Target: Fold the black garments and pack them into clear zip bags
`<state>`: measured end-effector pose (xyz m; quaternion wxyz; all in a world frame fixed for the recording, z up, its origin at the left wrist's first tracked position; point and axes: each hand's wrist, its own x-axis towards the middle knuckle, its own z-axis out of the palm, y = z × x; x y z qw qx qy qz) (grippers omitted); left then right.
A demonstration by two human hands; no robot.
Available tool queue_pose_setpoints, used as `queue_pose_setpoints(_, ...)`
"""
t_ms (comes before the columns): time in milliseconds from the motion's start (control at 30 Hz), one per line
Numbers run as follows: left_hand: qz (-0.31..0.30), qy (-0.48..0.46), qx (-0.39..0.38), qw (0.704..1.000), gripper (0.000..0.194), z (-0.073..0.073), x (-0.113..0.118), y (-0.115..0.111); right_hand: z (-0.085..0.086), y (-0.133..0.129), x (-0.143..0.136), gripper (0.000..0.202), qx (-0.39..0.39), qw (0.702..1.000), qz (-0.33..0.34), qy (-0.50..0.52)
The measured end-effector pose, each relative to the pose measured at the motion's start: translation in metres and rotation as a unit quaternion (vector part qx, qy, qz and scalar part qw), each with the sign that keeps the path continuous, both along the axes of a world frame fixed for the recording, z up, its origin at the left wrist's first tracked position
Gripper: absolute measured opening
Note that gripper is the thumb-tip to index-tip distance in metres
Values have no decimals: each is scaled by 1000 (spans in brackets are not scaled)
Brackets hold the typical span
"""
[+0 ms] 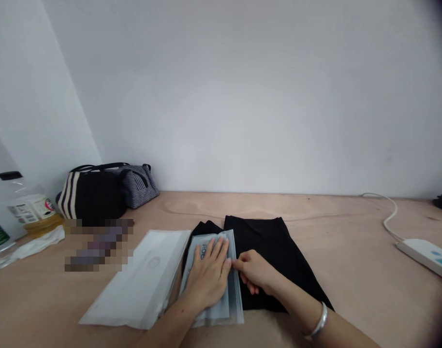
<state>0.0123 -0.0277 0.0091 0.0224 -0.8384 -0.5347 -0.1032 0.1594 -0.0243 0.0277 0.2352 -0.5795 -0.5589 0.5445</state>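
White packet (pixel 141 275): left of the black cloth (pixel 268 237), untouched.
Left hand (pixel 208 275): flat on the pouch (pixel 218 311), fingers apart.
Pouch: overlapping the cloth's left side, laid flat; edge work seemingly unfinished.
Right hand (pixel 255 271): grip pinched on the pouch's right edge, above the cloth.

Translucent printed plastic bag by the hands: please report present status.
Left hand flat on the bag; right hand at its right edge. Bag partly over black cloth. Flat white plastic pouch close on left.
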Motion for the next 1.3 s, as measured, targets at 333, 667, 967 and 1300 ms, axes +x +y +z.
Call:
queue_pose_setpoints(333,1,-1,-6,1000,48,4,1,-2,-3,-51,18,28,-48,994,103,-7)
queue_pose_setpoints(667,-26,-88,36,995,45,8,-1,-8,3,12,6,8,16,998,-2,57)
queue_pose_setpoints(967,-9,-141,96,985,41,19,-2,-12,-2,31,7,23,8,996,-80,44)
queue_pose_setpoints(1300,80,-24,60,995,45,7,-7,-19,4,27,9,7,17,990,-45,134)
